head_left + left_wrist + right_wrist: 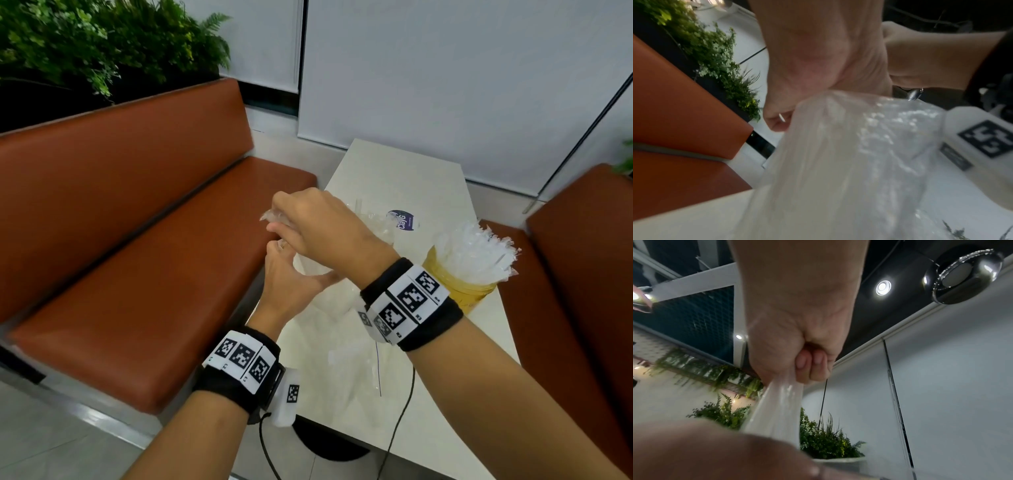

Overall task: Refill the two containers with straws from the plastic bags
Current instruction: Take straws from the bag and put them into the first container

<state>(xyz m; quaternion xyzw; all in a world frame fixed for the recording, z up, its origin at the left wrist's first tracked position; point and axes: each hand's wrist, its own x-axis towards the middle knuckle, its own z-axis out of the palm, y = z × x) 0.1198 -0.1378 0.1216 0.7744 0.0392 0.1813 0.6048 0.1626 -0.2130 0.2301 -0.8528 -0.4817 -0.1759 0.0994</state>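
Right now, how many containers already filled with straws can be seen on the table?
1: the yellow translucent plastic container packed with clear wrapped straws, standing at the white table's right edge. A second may be hidden behind the hands.

orange bench [137,260], plants [85,44], white table [394,171]

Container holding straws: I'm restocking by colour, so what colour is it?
Translucent yellow container, clearest in the head view.
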